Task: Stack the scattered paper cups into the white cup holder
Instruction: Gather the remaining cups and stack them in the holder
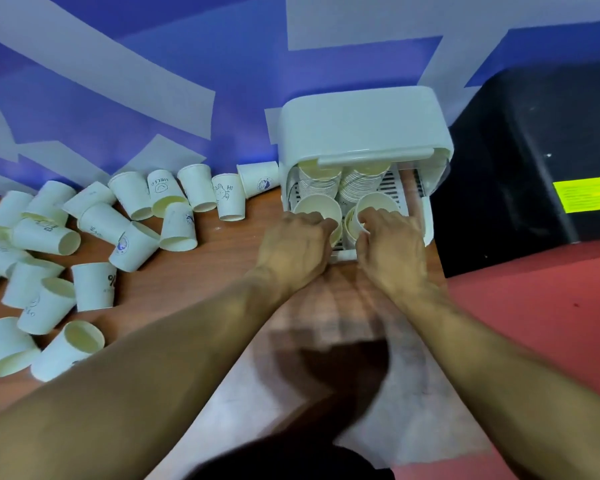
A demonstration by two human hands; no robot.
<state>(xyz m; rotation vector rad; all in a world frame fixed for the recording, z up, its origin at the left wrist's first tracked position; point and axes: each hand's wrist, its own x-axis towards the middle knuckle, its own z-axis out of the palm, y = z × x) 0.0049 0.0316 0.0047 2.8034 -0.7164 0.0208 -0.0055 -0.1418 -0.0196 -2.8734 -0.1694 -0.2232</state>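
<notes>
White holder (361, 123) stands on the counter (222, 271). Left hand (297, 247) fingers grip the left cup (317, 205); right hand (390, 247) fingers pinch the right cup (378, 201) rim. Loose cups (103, 221) lie left.

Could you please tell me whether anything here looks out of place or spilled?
Many paper cups lie tipped over, scattered across the wooden table left of the white cup holder, several against the blue wall. Inside the holder the stacks look tidy. The left hand and right hand each grip a cup there.
</notes>
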